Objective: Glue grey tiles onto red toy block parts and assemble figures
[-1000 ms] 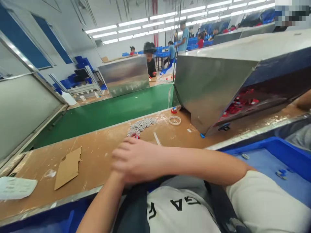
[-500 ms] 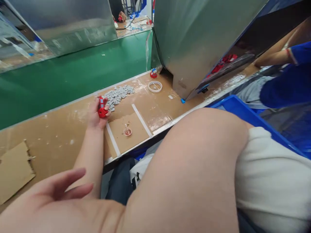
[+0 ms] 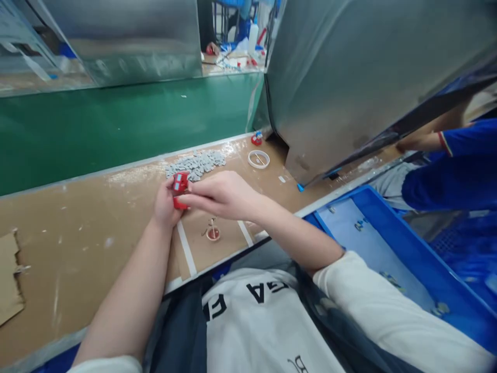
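Pretty cluttered bench (image 3: 97, 223), tbh. Loose heap of gray pieces (image 3: 202, 163) just past the hands, then white ring (image 3: 267, 160) and tiny red-and-blue figure (image 3: 256, 139) near big metal panel (image 3: 334, 88), blocking most of the view right. Little cup (image 3: 213, 234) with reddish stuff and a stick, closer in. Blue bin (image 3: 417, 243) off to the right.

Red piece (image 3: 181, 181) above the bench, clamped in left hand (image 3: 166, 202); right hand (image 3: 229, 191) right up against it, pinching or just pressing, can't tell.

Readable: black A on the shirt (image 3: 267, 326), maybe a G, rest lost in folds. Cardboard (image 3: 10, 280) cut off at left; bin contents too blurry.
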A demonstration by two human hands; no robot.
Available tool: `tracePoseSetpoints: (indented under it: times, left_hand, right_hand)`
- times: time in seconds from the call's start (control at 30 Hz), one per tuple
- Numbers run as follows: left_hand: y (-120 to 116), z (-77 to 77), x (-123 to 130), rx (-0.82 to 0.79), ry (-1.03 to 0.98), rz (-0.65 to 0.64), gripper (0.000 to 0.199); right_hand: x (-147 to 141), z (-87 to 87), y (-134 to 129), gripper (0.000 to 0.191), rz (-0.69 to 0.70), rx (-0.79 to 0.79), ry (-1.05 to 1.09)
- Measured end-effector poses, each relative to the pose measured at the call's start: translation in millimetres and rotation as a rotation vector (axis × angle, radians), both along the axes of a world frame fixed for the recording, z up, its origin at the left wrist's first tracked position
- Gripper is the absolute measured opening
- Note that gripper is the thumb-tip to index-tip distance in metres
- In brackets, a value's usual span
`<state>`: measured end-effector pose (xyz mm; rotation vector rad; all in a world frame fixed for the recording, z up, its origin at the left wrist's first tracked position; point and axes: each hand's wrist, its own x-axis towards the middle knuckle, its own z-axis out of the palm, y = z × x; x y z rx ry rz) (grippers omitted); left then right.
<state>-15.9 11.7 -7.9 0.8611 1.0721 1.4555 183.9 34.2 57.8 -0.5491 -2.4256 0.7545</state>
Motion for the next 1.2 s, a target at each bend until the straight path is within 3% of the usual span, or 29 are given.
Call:
tracePoseSetpoints:
  times: [0.07, 0.13, 0.23, 0.33, 0.47, 0.57, 0.67, 0.8, 0.9, 1.03, 1.2]
  left_hand:
    - [2, -1.2, 1, -0.002, -0.015, -0.018, 0.049]
    - [1, -2.3, 0, -0.009, 0.143, 0.018, 0.054]
    - [-8, -0.7, -2, 0.034, 0.806, 0.112, 0.052]
    - [-20, 5.9, -7, 0.028, 1.367, 0.101, 0.050]
    - [-30, 14.5, -12, -0.051, 1.557, 0.049, 0.046]
    - [-33, 13.7, -15, -0.003, 1.603, 0.030, 0.042]
    - [-37, 7.0, -13, 0.100, 1.472, 0.200, 0.042]
    - [-38, -1.1, 3, 0.212, 0.939, 0.355, 0.047]
    - [-29, -3.0, 17, 0.205, 0.602, 0.369, 0.047]
    - [-16, -1.7, 25, 0.126, 0.305, 0.321, 0.055]
    - [-15, 1.0, 27, 0.028, 0.188, 0.224, 0.060]
  right_hand:
    - [9, -11.7, 14, 0.060, -0.022, -0.075, 0.035]
    - [19, -34.4, 21, 0.058, 0.012, -0.128, -0.006]
    - [27, -66.5, 22, 0.056, 0.159, -0.168, -0.070]
    - [29, -80.3, 21, 0.056, 0.278, -0.166, -0.068]
    - [25, -82.0, 21, 0.054, 0.373, -0.118, -0.049]
    - [22, -81.8, 20, 0.051, 0.371, -0.057, -0.090]
    - [20, -81.2, 18, 0.052, 0.313, -0.023, -0.115]
    - [17, -80.3, 17, 0.054, 0.291, -0.031, -0.114]
    - [16, -81.9, 19, 0.046, 0.347, -0.033, -0.074]
    - [16, -86.6, 23, 0.044, 0.374, -0.109, 0.012]
    - [16, -90.9, 25, 0.050, 0.408, -0.176, 0.094]
